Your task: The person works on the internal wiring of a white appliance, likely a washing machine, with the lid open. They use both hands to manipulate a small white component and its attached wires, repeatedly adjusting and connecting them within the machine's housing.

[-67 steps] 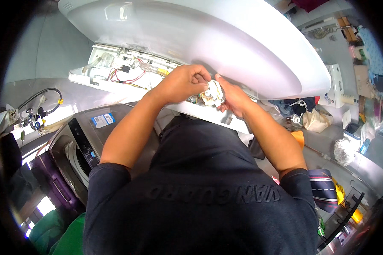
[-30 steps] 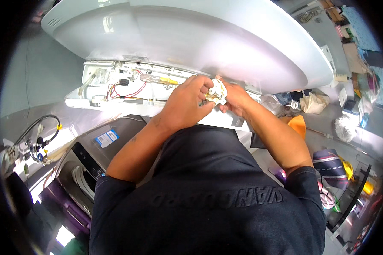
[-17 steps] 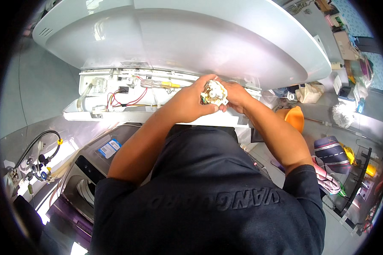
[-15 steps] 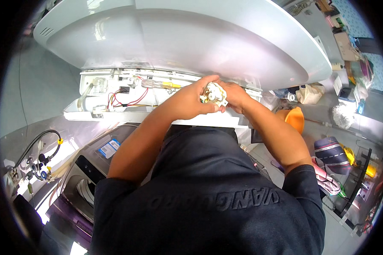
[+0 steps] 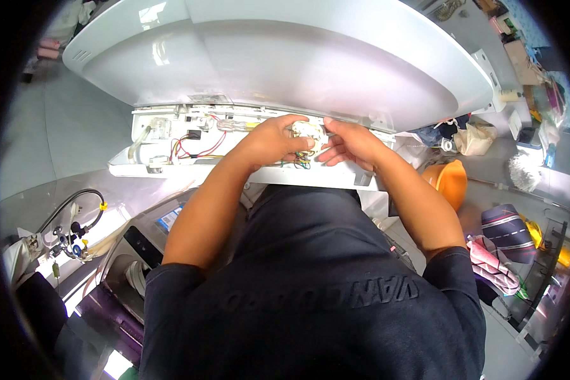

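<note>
From my remote seat, I take this for a home laundry area: a grey, box-shaped front-loading washing machine (image 5: 142,248) at eight o'clock, a rounded orange plastic basin (image 5: 451,183) and a white fluffy duster (image 5: 524,171) toward three.

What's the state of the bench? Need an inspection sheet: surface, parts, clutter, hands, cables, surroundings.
Surface: open white tray with fittings inside; a large pale curved panel rises along its far edge.
Parts: white round part, held over the tray; fine detail too small to read.
Clutter: orange container, tan bag and white fluffy item, all off to the right.
Hands: left hand grips the part, thumb across it; right hand is open beside it, contact unclear.
Cables: red wires loop inside the tray; thin coloured wires show just below the part.
Surroundings: grey appliance, purple case and black hose at left.
</note>
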### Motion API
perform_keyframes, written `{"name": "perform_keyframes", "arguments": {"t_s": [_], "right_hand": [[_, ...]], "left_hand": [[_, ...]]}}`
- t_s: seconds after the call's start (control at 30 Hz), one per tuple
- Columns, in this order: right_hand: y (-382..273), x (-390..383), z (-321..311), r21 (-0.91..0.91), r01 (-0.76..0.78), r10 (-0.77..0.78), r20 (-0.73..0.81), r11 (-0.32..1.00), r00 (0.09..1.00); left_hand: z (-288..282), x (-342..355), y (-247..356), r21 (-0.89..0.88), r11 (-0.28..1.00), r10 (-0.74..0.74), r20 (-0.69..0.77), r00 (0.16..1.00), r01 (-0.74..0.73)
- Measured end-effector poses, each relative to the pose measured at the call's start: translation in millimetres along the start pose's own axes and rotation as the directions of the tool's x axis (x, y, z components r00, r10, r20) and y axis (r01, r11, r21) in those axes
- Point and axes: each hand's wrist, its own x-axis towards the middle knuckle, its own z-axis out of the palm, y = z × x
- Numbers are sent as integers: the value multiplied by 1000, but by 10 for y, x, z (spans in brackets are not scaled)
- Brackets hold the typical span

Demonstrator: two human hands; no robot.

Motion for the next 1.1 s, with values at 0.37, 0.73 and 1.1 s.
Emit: {"name": "perform_keyframes", "arguments": {"t_s": [0.37,0.73,1.1], "right_hand": [[177,42,3,-114,129,-129,11,985,992],[263,168,34,-147,106,-113,-37,983,993],[285,178,53,-171,152,-163,-52,974,985]], "left_hand": [[40,21,-107,-98,995,-11,-38,999,7],[60,-28,-192,554,829,247,-247,937,-73],[82,-155,-161,690,612,663,-182,726,-386]]}}
